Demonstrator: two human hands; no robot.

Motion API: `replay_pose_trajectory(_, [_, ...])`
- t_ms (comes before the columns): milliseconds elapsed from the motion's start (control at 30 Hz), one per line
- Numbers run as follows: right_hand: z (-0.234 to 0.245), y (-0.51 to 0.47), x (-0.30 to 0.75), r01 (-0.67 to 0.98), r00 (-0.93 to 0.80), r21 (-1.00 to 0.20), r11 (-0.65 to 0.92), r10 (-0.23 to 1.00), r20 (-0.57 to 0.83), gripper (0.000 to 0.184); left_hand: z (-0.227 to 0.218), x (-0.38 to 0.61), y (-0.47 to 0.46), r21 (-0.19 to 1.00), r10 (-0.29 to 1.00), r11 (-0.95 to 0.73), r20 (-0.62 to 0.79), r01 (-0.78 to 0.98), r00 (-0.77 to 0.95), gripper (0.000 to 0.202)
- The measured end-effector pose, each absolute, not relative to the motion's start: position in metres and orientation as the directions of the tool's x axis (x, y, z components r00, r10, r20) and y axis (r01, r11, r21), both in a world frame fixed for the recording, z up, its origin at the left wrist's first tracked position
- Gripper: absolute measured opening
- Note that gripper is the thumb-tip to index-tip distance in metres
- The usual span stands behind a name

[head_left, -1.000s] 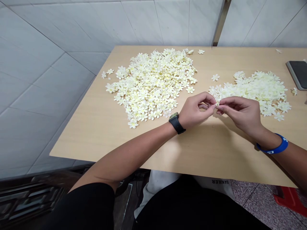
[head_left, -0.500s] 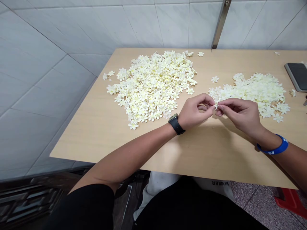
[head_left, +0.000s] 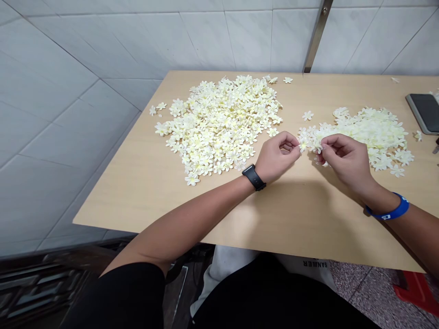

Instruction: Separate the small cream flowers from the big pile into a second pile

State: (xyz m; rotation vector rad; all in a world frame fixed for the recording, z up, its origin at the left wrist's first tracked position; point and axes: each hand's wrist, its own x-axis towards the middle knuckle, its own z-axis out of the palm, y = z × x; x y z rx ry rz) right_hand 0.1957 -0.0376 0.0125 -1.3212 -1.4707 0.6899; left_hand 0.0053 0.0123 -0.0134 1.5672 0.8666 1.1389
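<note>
Between the thumb and forefinger of my left hand (head_left: pixel 278 153) is a small white artificial flower (head_left: pixel 303 145) with a yellowish centre. My right hand (head_left: pixel 346 157) pinches another white flower (head_left: pixel 318 148) just to the right, and a small gap separates the two hands. A large heap of cream-white flowers (head_left: pixel 219 128) lies left of my left hand. Behind my right hand spreads a smaller, paler pile of flowers (head_left: pixel 373 130), partly covered by that hand.
All of this is on a light wooden table (head_left: pixel 137 192) against a tiled wall (head_left: pixel 202 36). A phone (head_left: pixel 427 112) lies at the right edge. Stray flowers (head_left: pixel 307 115) sit around both piles. A metal strip (head_left: pixel 317 36) runs down the wall to the table's back edge.
My hands, which met over one spot, have moved apart slightly. The left now shows a flower with its face visible, and the right has shifted a little to the right with a flower.
</note>
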Motion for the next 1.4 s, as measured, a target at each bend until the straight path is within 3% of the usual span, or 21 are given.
replay_pose_trajectory(233, [0.012,-0.036,0.195,0.396,0.130,-0.895,0.204,0.953,0.275,0.010,-0.012,0.001,0.012,0.941,0.947,-0.215,0.135,0.262,0.291,0.011])
replay_pose_trajectory(333, [0.010,-0.038,0.194,0.476,0.129,-0.853,0.213,0.942,0.308,0.008,-0.005,-0.001,0.005,0.875,0.932,-0.314,0.209,0.370,0.296,0.011])
replay_pose_trajectory(433, [0.009,-0.042,0.192,0.569,0.074,-0.770,0.287,0.915,0.396,0.009,0.001,0.000,-0.001,0.854,0.876,-0.425,0.306,0.300,0.372,0.020])
replay_pose_trajectory(533, [0.008,-0.045,0.189,0.629,-0.002,-0.680,0.377,0.875,0.483,0.009,0.000,0.002,-0.003,0.865,0.827,-0.451,0.313,0.219,0.467,0.027])
replay_pose_trajectory(700, [0.007,-0.046,0.188,0.657,-0.055,-0.616,0.435,0.842,0.536,0.010,-0.005,0.003,-0.001,0.899,0.846,-0.402,0.293,0.173,0.445,0.019])
replay_pose_trajectory(900, [0.004,-0.045,0.191,0.680,-0.087,-0.558,0.476,0.808,0.583,0.011,-0.004,0.004,-0.003,0.956,0.860,-0.282,0.214,0.081,0.464,0.033])
replay_pose_trajectory(1067, [0.004,-0.045,0.192,0.665,-0.060,-0.594,0.453,0.825,0.562,0.012,-0.008,0.006,-0.002,0.968,0.863,-0.251,0.209,0.030,0.459,0.028])
replay_pose_trajectory(1400, [0.007,-0.041,0.195,0.507,0.077,-0.805,0.309,0.914,0.400,0.016,-0.005,0.005,0.005,0.969,0.927,-0.199,0.137,0.149,0.349,0.012])
